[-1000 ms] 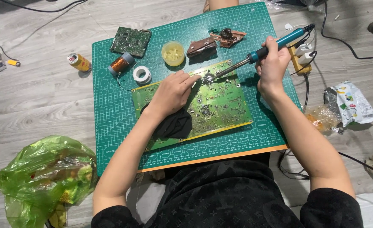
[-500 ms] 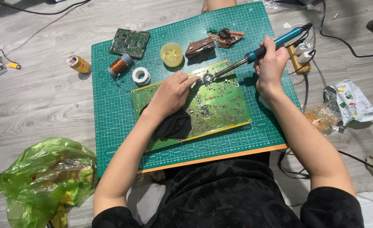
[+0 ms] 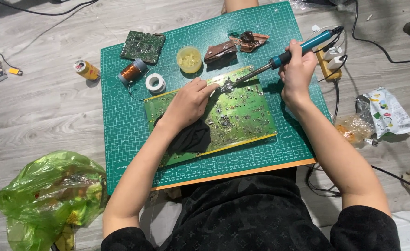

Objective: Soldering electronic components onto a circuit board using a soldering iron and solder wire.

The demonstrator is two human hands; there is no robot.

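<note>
At the far left, at about eight o'clock from the mat, a crumpled translucent green plastic bag (image 3: 47, 197) lies on the grey wood-plank floor (image 3: 42, 107). Up at ten o'clock a small yellow-and-red can (image 3: 86, 70) lies on its side on the floor, just off the edge of the green gridded cutting mat (image 3: 121, 139).

On the mat's upper left sit a small dark green circuit board (image 3: 143, 46), a coil of copper wire (image 3: 132, 71) at its six o'clock, and a white roll of solder wire (image 3: 155, 83) just beside the coil. A round yellow tub of flux paste (image 3: 188, 59) stands at twelve o'clock from the left hand, and brown board fragments (image 3: 235, 45) lie at the tub's three o'clock.

The large green printed circuit board (image 3: 242, 116) lies flat in the mat's middle, a black cloth (image 3: 192, 137) over its lower left part. The left hand (image 3: 188, 103) rests on the board, fingers curled with the fingertips pinched near a shiny spot on the upper edge; whether they hold anything I cannot tell.

The right hand (image 3: 298, 69) keeps a clenched grip on the blue-handled soldering iron (image 3: 284, 58), which slants from two o'clock down to eight o'clock, its metal tip touching the board just beside the left fingertips.

At the right hand's three o'clock, a white-and-yellow power strip (image 3: 331, 59) sits at the mat's edge. Farther right a crinkled white snack wrapper (image 3: 387, 111) lies on the floor.
</note>
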